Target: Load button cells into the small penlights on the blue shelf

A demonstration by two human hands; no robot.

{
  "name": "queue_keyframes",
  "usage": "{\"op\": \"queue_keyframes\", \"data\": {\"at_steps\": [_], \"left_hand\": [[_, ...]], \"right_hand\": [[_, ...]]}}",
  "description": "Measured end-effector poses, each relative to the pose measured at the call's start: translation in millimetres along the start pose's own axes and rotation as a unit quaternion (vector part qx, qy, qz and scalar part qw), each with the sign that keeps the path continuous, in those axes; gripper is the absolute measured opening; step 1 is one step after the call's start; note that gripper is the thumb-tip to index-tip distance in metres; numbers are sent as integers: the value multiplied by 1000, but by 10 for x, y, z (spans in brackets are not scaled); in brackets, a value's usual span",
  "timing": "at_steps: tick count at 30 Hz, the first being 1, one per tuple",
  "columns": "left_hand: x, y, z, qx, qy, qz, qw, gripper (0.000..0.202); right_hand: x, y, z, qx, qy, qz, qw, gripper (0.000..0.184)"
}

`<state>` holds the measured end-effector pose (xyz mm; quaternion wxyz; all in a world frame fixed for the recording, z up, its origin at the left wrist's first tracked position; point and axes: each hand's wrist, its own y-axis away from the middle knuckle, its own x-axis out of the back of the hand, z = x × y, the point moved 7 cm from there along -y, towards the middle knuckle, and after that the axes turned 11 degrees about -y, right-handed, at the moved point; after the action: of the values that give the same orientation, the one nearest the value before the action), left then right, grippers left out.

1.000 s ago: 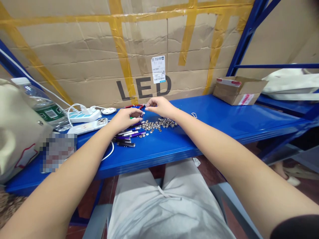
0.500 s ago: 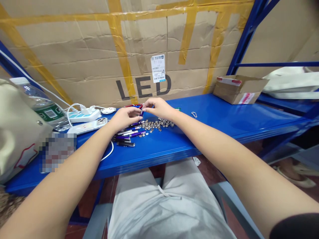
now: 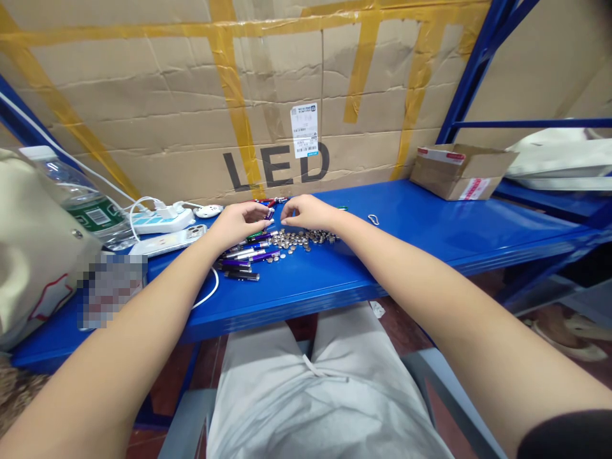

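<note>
My left hand [image 3: 241, 222] is closed around a small dark purple metal tube [image 3: 269, 215], like a penlight, tilted upward between thumb and fingers. Just to its right, my right hand [image 3: 308, 213] has curled fingers with thumb and fingertips close together, over the far side of a pile of button cells [image 3: 289, 240]. Whatever sits in that pinch is too small to make out. Beside the pile, below my left hand, lie several penlight-like tubes [image 3: 243, 255] in purple, silver, blue and black. Red tubes [image 3: 261, 201] lie behind my hands.
On the blue table [image 3: 406, 236] a carabiner clip [image 3: 373, 220] lies to the right, and a small cardboard box [image 3: 459, 172] stands farther back. A power strip [image 3: 162, 221], a phone [image 3: 167, 242], a water bottle [image 3: 86, 204] and a cream bag [image 3: 38, 248] occupy the left.
My right hand has come away from the tube and moved slightly right and down. My left hand keeps the tube in nearly the same place.
</note>
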<state>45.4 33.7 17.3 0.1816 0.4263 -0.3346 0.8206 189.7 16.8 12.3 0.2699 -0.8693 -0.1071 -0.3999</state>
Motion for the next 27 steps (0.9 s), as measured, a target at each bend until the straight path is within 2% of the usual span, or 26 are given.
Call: {"op": "queue_keyframes", "data": {"at_steps": [4,9,16,20,23,27], "left_hand": [[3,0,-1,-3,-6,1,1000,35],[-8,-4,1,-15,-15,-5,1000,34],[-10,-6,16,-25,-22,-9,999,33],[-4,-1,27,-21,-23,-5,999,32],[3,2,45,-25,-29,-4,999,31],[12,3,49,-21,-44,-2,999,31]], "right_hand": [[-146,-23,35,8,48,-55,997,19],[-227,-49,79,9,71,-86,994,26],[-201,-49,124,-48,82,-85,992,18],[-143,-39,108,-17,112,-64,991,21],[-116,-13,98,6,129,-72,989,23],[-56,9,103,-3,111,-56,992,26]]}}
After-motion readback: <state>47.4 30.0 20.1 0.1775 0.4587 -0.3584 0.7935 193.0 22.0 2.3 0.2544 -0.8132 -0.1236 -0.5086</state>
